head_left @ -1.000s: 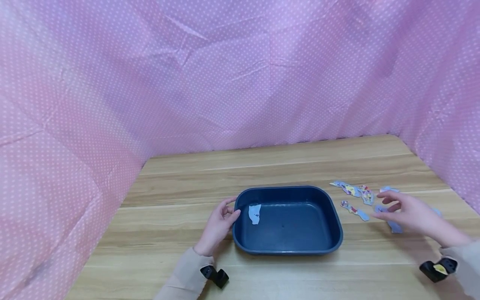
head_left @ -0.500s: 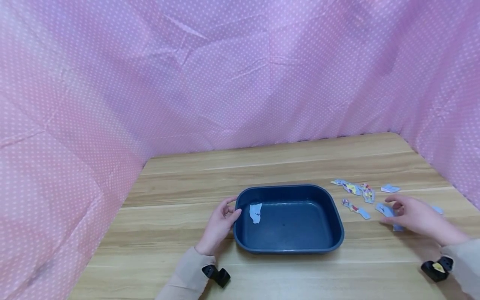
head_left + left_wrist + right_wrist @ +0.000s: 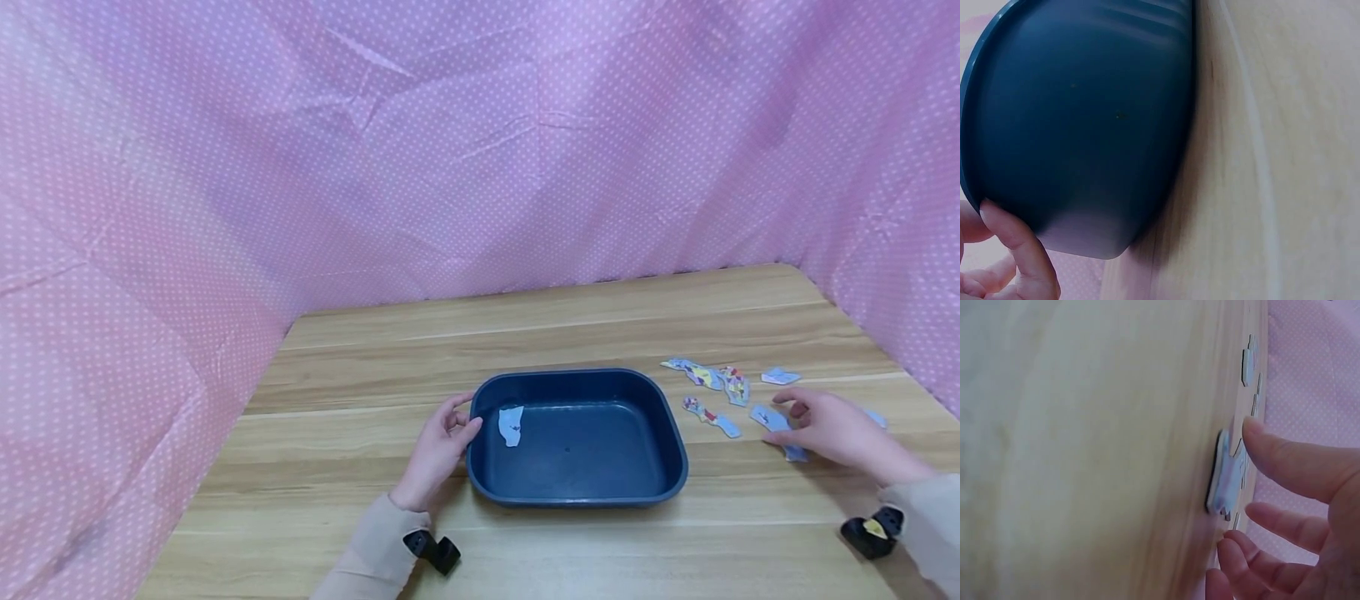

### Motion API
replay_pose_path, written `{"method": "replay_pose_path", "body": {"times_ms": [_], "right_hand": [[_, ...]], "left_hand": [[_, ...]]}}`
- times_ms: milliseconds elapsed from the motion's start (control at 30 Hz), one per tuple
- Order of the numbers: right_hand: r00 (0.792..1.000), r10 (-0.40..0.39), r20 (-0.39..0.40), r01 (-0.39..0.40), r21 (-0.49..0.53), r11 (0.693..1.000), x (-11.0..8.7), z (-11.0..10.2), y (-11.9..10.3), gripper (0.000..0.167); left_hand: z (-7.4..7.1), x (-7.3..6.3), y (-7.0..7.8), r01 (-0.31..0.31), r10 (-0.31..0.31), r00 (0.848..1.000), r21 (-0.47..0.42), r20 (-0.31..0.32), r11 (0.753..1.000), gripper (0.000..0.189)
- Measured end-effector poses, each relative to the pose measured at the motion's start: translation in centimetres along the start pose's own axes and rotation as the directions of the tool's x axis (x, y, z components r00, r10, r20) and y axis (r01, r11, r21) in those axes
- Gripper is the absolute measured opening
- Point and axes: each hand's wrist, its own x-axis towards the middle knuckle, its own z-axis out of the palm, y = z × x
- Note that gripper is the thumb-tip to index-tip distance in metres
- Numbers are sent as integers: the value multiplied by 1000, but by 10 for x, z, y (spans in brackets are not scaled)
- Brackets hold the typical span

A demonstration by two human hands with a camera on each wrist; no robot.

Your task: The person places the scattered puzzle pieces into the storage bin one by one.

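While the left hand [image 3: 435, 457] pinches the near end of a dark blue tray [image 3: 592, 454], its thumb lies over the rim and the other fingers sit outside the wall. One pale blue piece [image 3: 511, 427] with an uneven outline lies flat inside that tray, just past the left thumb; the rest of the tray floor stretches from there toward the right hand [image 3: 836, 433].

The right hand reaches low over the surface [image 3: 390, 358], thumb and fingers parted with a gap between them. A light blue piece [image 3: 767, 417] lies at its fingertips, and another bit of blue [image 3: 797, 454] shows under its thumb; whether the fingers touch either one cannot be told. Just beyond the right fingers is a small blue piece [image 3: 780, 377], and a further blue scrap [image 3: 876, 418] peeks out from behind the back of that hand, partly hidden.

Between the right hand and the tray lies a narrow strip with a red-and-white print [image 3: 708, 417]. Farther from the right hand than this strip, a multicoloured cluster [image 3: 705, 377] with yellow and red patches lies on the surface. Beyond both hands hangs a pink cloth [image 3: 480, 167] with white dots.
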Motion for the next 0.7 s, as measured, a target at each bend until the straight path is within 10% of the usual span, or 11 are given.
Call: {"method": "replay_pose_path", "body": {"times_ms": [700], "right_hand": [[1000, -10, 1, 10, 2, 1000, 3, 0, 0, 62]], "left_hand": [[-2, -4, 4, 8, -8, 1000, -24, 11, 1000, 42]]}}
